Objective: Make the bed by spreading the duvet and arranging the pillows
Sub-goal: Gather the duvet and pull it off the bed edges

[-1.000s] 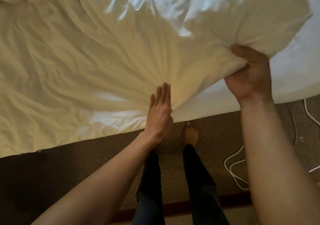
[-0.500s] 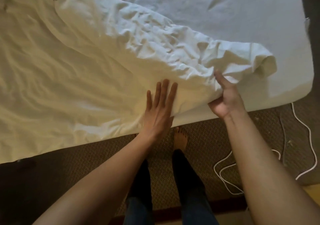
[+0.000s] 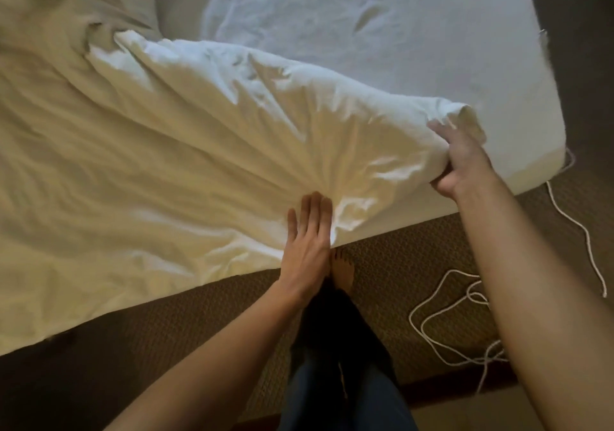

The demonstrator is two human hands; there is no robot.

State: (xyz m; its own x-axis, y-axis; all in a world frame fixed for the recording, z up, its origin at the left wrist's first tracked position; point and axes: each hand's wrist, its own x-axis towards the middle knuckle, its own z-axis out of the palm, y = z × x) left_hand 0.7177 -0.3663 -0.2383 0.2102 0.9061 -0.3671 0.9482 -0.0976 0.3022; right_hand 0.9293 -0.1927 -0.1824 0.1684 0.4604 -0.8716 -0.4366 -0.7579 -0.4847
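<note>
Gripping the duvet point(image 3: 199, 131) corner in my right hand point(image 3: 461, 161), left hand point(image 3: 309, 234) pressing it flat at the near edge of the bed point(image 3: 365, 15); half the bed lies bare, pillows undone.

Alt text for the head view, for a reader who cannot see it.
A right hand grips the bunched corner of a white duvet above the mattress; the left hand presses flat on the duvet near the bed's edge.

Carpeted bedroom: bed point(image 3: 432, 65), duvet point(image 3: 166, 165).
</note>
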